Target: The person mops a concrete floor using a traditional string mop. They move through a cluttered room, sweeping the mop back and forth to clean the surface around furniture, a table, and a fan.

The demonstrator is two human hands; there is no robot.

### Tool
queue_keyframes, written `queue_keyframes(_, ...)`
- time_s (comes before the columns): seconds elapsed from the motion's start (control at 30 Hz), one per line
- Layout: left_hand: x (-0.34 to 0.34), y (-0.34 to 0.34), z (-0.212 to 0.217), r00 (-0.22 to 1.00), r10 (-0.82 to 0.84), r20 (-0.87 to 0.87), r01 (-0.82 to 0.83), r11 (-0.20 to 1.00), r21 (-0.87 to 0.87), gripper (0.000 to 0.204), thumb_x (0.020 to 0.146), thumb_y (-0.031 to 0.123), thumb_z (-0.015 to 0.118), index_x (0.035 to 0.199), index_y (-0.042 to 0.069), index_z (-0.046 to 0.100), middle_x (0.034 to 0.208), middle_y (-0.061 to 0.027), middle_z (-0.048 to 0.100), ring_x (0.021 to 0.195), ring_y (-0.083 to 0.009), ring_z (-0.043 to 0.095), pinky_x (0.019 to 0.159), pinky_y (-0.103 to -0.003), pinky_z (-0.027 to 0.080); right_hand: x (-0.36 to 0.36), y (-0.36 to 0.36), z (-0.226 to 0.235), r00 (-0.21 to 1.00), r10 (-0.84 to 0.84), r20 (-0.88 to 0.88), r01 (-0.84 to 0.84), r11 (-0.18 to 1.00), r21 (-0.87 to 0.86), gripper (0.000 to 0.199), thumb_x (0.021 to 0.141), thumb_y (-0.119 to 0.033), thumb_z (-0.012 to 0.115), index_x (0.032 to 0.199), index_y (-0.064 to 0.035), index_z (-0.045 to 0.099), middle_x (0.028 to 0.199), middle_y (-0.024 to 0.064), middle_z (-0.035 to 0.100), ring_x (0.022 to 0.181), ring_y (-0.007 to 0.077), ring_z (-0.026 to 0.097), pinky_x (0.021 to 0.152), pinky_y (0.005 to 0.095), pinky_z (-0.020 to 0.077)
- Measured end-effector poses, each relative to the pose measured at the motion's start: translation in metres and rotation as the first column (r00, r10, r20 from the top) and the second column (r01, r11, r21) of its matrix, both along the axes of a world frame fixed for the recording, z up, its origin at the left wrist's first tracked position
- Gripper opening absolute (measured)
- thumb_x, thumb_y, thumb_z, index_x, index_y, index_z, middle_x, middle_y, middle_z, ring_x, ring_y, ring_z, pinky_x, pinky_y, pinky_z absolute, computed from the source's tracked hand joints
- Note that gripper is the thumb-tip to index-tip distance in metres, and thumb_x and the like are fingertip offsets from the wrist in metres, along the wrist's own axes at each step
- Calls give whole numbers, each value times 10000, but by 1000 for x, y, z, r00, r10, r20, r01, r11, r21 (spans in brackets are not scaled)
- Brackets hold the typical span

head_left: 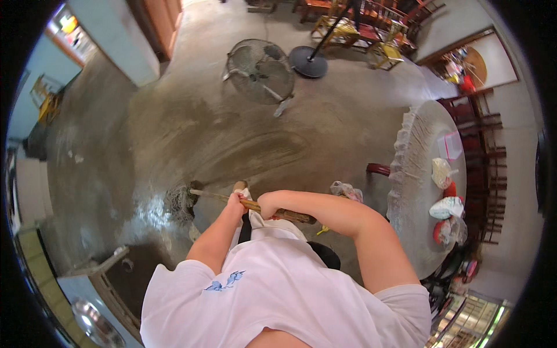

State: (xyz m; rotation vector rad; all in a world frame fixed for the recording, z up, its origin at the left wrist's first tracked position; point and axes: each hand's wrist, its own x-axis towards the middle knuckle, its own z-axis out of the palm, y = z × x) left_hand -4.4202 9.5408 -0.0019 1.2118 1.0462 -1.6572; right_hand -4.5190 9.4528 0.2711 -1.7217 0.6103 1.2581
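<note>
Both my hands are closed round the wooden handle of a string mop. Its grey strands rest on the concrete floor to my left, beside a shiny wet patch. My left hand grips the handle on the side nearer the mop head. Farther up, my right hand wraps round it, and the thick handle end sticks out to the right past that hand. The handle lies almost level across the front of my body. Dark damp streaks mark the floor ahead of me.
A round metal floor fan lies ahead, with a black round stand base close by. On the right stands a table under a clear cover, holding several bags. Dark wooden chairs line the right wall. A plastic bag sits near my right arm.
</note>
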Motion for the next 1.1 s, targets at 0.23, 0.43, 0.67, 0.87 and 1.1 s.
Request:
queue_keyframes(0.23, -107, -112, 68, 981, -189, -38, 190, 982, 21, 200, 720, 64, 441, 561, 116, 331, 493, -4, 354, 426, -138, 375, 447, -286, 371, -117, -75, 12, 907, -397, -141, 400, 916, -4, 147, 635, -33, 537, 706, 94, 561, 627, 150, 586, 501, 214, 586, 421, 342, 463)
queue_keyframes(0.43, -231, -197, 74, 960, -278, 7, 278, 960, -15, 176, 717, 8, 413, 590, 91, 324, 528, -22, 358, 408, -121, 349, 399, -220, 356, -236, -144, 40, 898, -437, -45, 431, 896, -107, 138, 615, -112, 578, 591, 20, 608, 545, 115, 593, 486, 193, 590, 477, 322, 472)
queue_keyframes(0.67, -389, -303, 102, 970, -244, 13, 244, 970, 11, 165, 722, 6, 415, 608, 84, 324, 539, -27, 375, 419, -130, 371, 399, -226, 363, -390, -222, 43, 853, -517, -76, 500, 849, -170, 140, 613, -100, 569, 568, 32, 575, 541, 108, 579, 469, 195, 575, 469, 326, 468)
queue_keyframes(0.87, -485, -397, 91, 959, -269, -93, 264, 963, -58, 144, 749, 41, 412, 630, 84, 344, 532, -24, 386, 431, -137, 399, 419, -249, 382, -478, -321, 64, 861, -495, -117, 480, 866, -139, 171, 618, -140, 596, 559, 20, 576, 543, 91, 582, 479, 183, 568, 478, 323, 455)
queue_keyframes(1.1, -579, -541, -78, 952, -302, -55, 300, 952, -56, 115, 752, 63, 413, 646, 91, 377, 531, -14, 377, 424, -156, 404, 428, -290, 386, -559, -473, 45, 859, -494, -136, 503, 863, 40, 192, 652, -177, 605, 547, -19, 578, 533, 69, 568, 475, 173, 543, 489, 320, 436)
